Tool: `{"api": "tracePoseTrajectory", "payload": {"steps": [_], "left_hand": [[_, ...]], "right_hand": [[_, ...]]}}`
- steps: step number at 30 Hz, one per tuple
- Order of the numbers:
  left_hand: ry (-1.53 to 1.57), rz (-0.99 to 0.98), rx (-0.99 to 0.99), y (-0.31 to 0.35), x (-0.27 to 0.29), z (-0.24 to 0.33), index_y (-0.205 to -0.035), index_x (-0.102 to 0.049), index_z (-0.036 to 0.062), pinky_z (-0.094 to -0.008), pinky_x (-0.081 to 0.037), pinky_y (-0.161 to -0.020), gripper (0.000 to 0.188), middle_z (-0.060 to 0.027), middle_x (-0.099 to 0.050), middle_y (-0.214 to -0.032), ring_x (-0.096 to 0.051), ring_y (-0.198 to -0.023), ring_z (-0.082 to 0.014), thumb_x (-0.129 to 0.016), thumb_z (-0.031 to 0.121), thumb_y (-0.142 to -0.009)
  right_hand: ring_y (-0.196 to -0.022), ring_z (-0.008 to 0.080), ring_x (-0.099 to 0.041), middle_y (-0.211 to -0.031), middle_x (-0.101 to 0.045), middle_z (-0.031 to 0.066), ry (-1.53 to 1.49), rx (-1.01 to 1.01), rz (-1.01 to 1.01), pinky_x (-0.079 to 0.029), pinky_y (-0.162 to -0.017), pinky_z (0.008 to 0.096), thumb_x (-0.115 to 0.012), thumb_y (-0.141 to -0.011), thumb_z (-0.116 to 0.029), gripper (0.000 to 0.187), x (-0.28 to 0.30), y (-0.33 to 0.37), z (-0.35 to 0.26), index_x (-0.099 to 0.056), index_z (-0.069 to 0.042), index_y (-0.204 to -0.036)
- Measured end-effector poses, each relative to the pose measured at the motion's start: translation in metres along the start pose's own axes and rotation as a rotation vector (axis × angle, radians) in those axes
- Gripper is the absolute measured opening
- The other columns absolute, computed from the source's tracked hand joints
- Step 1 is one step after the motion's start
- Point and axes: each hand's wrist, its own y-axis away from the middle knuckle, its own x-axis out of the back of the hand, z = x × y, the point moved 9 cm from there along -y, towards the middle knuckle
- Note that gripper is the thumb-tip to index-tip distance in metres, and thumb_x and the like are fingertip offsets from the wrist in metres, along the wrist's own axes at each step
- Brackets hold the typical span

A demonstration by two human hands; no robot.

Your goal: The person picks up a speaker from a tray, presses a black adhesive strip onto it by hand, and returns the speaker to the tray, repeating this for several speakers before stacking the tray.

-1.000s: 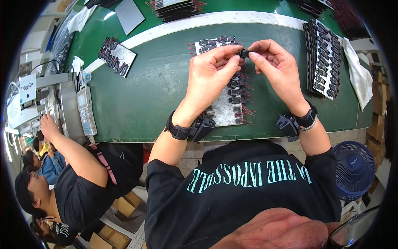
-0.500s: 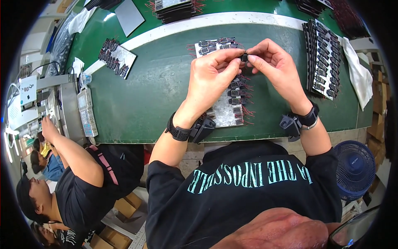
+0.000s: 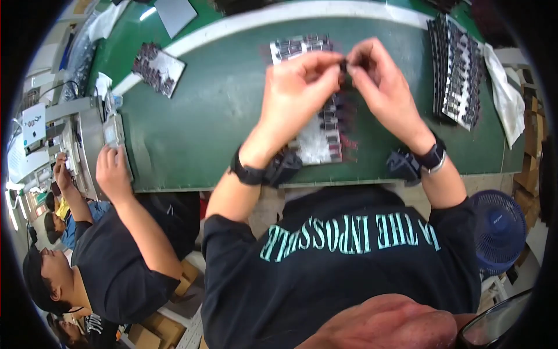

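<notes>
Between the fingertips of my left hand (image 3: 297,90) and my right hand (image 3: 385,93) is a small black blocky part (image 3: 344,66). Both hands pinch it from opposite sides, and the fingers mostly cover it. Beneath my hands lies a white board (image 3: 317,148) carrying rows of small black rectangular parts with thin red wires. My left hand and wrist hide much of this board. More of the black parts show at its far end and along its right side. Motion blurs the finer detail.
A smaller loaded board (image 3: 170,68) lies left on the green table (image 3: 215,110). At right stand stacked loaded boards (image 3: 456,75) beside a white cloth (image 3: 504,110). A blue fan (image 3: 499,230) is below the table's right end. A co-worker (image 3: 122,273) works at left.
My hands still pinch the black part together. The whole view has shifted, so the table sits slightly higher in the picture. A co-worker's second hand now shows near the table's left end.
</notes>
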Motion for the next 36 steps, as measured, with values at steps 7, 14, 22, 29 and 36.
{"api": "tracePoseTrajectory", "payload": {"steps": [7, 14, 22, 29, 36], "left_hand": [[-0.124, -0.055, -0.048, -0.005, 0.009, 0.018, -0.099, -0.071, -0.0032, -0.0225, -0.057, -0.069, 0.015, -0.0071, -0.074, -0.084, -0.069, -0.077, -0.0094, -0.071, 0.008, -0.088], [-0.083, -0.023, -0.017, 0.048, 0.028, 0.037, -0.105, -0.067, -0.0044, -0.0219, -0.056, -0.069, 0.017, -0.0082, -0.072, -0.091, -0.071, -0.082, -0.0126, -0.068, 0.008, -0.093], [-0.003, 0.177, 0.083, 0.079, 0.062, 0.014, -0.108, -0.065, -0.0029, -0.0197, -0.052, -0.066, 0.018, -0.0068, -0.071, -0.095, -0.071, -0.086, -0.0128, -0.067, 0.008, -0.094], [0.067, 0.189, 0.078, 0.083, 0.056, 0.006, -0.107, -0.065, -0.0023, -0.0196, -0.052, -0.067, 0.016, -0.0062, -0.071, -0.096, -0.071, -0.089, -0.0123, -0.066, 0.008, -0.095], [0.034, 0.224, 0.078, 0.094, 0.05, 0.002, -0.11, -0.064, -0.0048, -0.0217, -0.053, -0.069, 0.019, -0.0096, -0.071, -0.098, -0.071, -0.088, -0.0149, -0.065, 0.007, -0.095]], "right_hand": [[-0.092, 0.0085, -0.059, -0.103, -0.062, 0.0025, -0.274, -0.065, -0.013, -0.049, -0.085, 0.0234, -0.061, -0.095, -0.003, 0.022, -0.004, -0.003, 0.003, -0.056, -0.001, -0.116], [-0.085, 0.0112, -0.061, -0.097, -0.066, 0.0038, 0.029, 0.055, -0.025, -0.05, -0.08, 0.0259, -0.065, -0.09, -0.001, 0.016, -0.001, 0.03, -0.047, -0.067, -0.001, -0.106], [-0.079, 0.0226, -0.061, -0.089, -0.064, 0.0073, 0.433, 0.283, -0.05, -0.05, -0.071, 0.0329, -0.073, -0.079, 0.0, 0.018, -0.026, 0.076, -0.055, -0.07, -0.003, -0.096], [-0.079, 0.0266, -0.058, -0.086, -0.059, 0.0078, 0.594, 0.302, -0.054, -0.049, -0.069, 0.0375, -0.073, -0.077, -0.001, 0.021, -0.04, 0.073, -0.064, -0.069, -0.004, -0.097], [-0.09, 0.028, -0.058, -0.094, -0.058, 0.0092, 0.61, 0.151, -0.206, -0.048, -0.076, 0.0372, -0.069, -0.08, -0.003, 0.017, -0.044, 0.063, -0.057, -0.062, -0.003, -0.096]]}}
